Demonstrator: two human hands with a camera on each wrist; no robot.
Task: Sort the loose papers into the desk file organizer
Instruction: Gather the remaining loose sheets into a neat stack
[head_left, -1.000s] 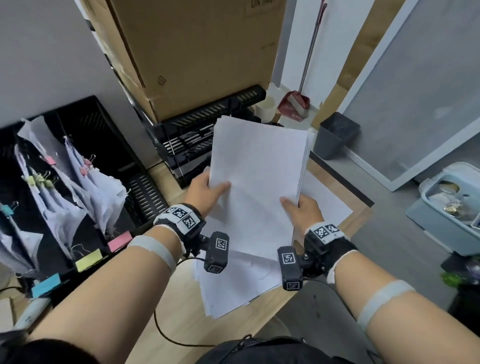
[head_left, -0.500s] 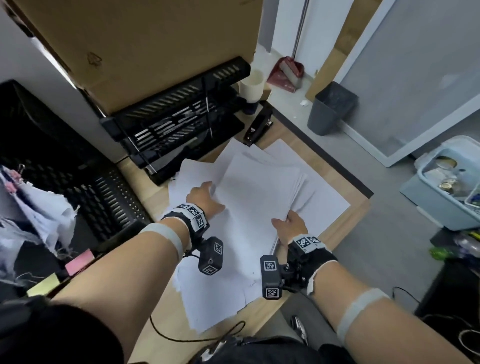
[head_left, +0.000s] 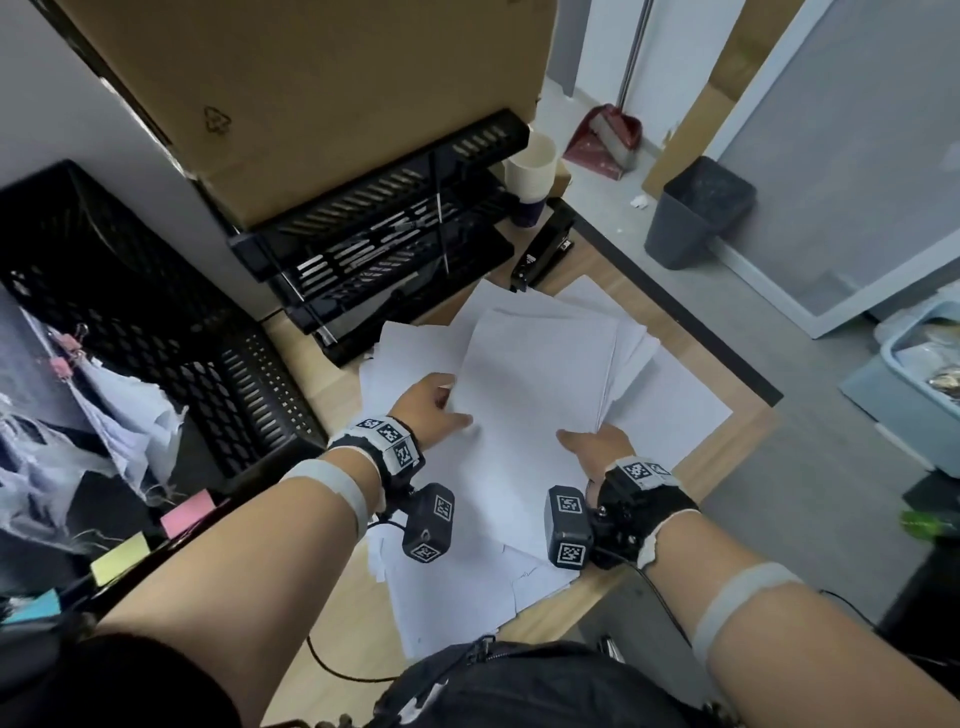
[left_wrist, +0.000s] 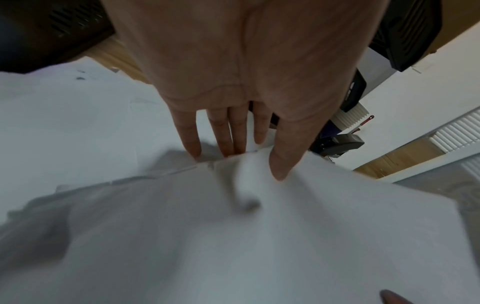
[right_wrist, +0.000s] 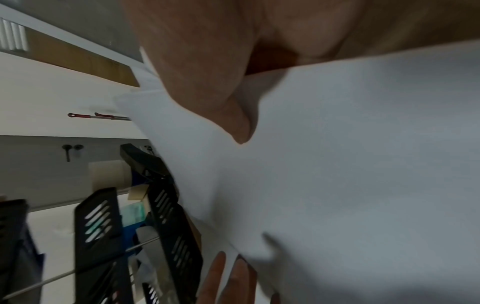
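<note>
Lowered from upright a second before, the stack of papers (head_left: 535, 395) lay nearly flat over the loose sheets (head_left: 457, 587) on the worktop (head_left: 727, 447), just before the black tray organizer (head_left: 384, 249). Left hand (head_left: 434, 410) pinched its left edge, thumb on top; right hand (head_left: 597, 447) gripped the near right corner. Sheets already fanned out rightward, so a slack grip could have spilled them among the rest.

Papers (head_left: 540, 384) before tray organizer (head_left: 384, 249)
</note>
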